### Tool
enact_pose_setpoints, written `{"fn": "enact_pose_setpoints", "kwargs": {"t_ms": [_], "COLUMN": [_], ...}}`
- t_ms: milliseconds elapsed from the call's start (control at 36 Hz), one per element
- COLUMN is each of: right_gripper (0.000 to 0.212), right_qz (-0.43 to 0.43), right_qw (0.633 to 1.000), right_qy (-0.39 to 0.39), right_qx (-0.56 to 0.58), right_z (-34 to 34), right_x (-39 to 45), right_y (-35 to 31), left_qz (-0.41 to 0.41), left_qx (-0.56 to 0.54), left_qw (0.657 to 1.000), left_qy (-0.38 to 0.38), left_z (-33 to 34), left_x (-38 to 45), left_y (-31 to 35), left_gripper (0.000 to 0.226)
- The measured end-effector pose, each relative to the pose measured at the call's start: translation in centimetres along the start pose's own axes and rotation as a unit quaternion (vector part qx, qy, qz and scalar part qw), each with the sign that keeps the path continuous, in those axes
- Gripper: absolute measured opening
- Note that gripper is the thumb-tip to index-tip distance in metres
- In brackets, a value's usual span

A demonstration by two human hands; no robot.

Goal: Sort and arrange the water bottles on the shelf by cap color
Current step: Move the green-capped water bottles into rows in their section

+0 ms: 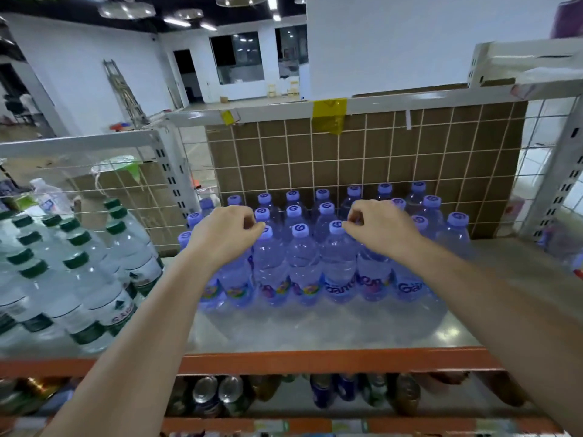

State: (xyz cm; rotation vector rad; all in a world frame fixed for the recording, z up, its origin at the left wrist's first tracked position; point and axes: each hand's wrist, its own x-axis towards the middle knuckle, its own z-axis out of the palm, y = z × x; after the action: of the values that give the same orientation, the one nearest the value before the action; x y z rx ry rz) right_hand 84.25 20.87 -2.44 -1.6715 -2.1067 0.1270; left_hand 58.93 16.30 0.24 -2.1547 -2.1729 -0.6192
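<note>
Purple-capped bottles (303, 247): a tight block in the middle of the shelf (315, 329), in rows running back to the brown grid panel (378, 146). Every one stands upright, so the long axis is vertical and the caps face up toward the hands.

Green-capped bottles (75, 263): a separate block at the left end of the same shelf, well apart from the right hand and just beside the left forearm. The two colours look already split, as far as I can judge from here.

Left hand (224, 234): fingers curled in, fingertips pinched at the cap of a front-row purple bottle (266, 233). Whether it truly grips the cap or only touches it, I cannot tell.

Right hand (378, 228): same curled shape, fingertips at or beside the cap of another front-row bottle (337, 227); a firm hold is not clear either.

Key relation: the front row lies straight ahead of and just below both hands, one bottle standing between the two that are touched. Each hand is nearest its own side of the block, so neither needs to cross.

Next move, my guess: straightening or nudging the front row into line by the caps, lifting straight up if a bottle must shift.

Risk: packed neighbours may tip if one is pulled sideways.
</note>
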Motion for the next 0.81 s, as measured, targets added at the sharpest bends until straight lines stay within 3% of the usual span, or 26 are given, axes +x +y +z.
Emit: {"fn": "enact_pose_setpoints", "kwargs": {"t_ms": [472, 806], "right_gripper": [0.011, 0.014], "right_qz": [0.002, -0.044], "right_qw": [0.998, 0.997], "right_qy": [0.035, 0.001], "right_qx": [0.058, 0.066], "right_z": [4.8, 6.9], "right_x": [-1.8, 2.1], "right_y": [-13.7, -19.2], "left_qz": [0.054, 0.021], "left_qx": [-0.096, -0.092], "left_qw": [0.994, 0.996], "left_qy": [0.02, 0.004], "left_z": [-2.2, -3.8], "left_x": [-2.5, -0.5], "left_y": [-10.4, -16.0], "left_gripper": [0.029, 0.024]}}
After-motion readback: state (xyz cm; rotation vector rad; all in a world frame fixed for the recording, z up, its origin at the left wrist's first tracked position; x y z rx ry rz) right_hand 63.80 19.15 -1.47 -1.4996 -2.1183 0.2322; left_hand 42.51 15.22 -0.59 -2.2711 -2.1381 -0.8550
